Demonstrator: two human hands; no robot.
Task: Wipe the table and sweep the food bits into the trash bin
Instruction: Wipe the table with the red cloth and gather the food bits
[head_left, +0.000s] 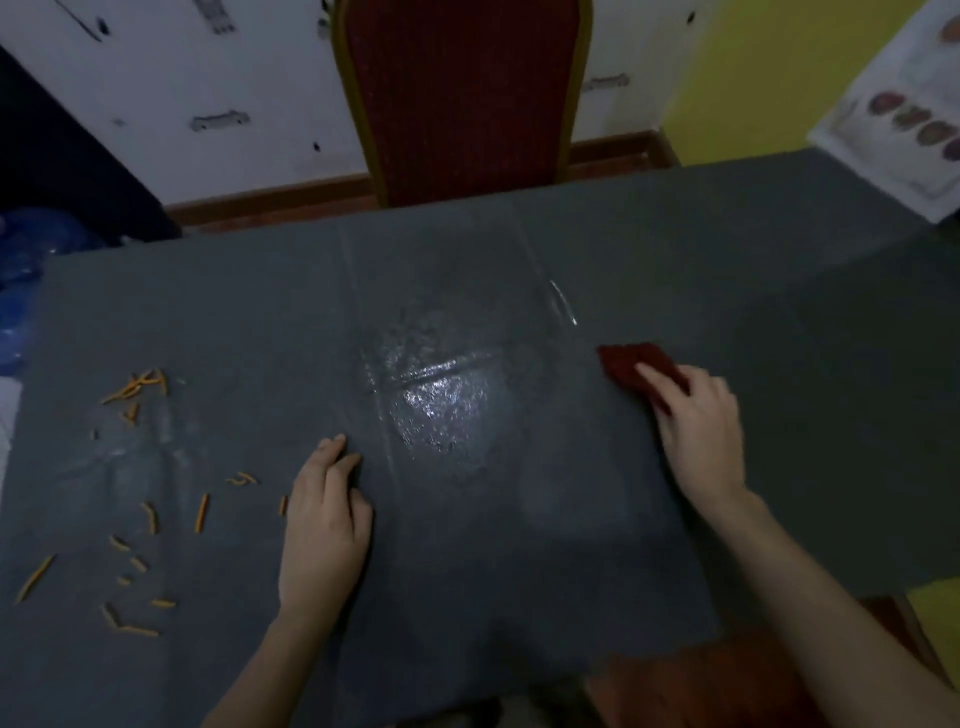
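A dark grey table (519, 545) fills the view, with a wet shiny patch (441, 400) at its middle. Several orange food bits (140, 525) lie scattered over its left part, in one cluster near the far left (136, 387) and more toward the near left. My right hand (696, 421) presses a dark red cloth (631, 366) flat on the table, right of the wet patch. My left hand (324, 525) rests palm down on the table, fingers together, just right of the food bits, holding nothing. No trash bin shows clearly.
A red chair with a gold frame (462, 98) stands at the table's far side. A blue plastic bag (31, 260) sits beyond the left edge. A white printed sheet (914, 104) lies at the far right corner. A yellow wall (753, 73) stands behind it.
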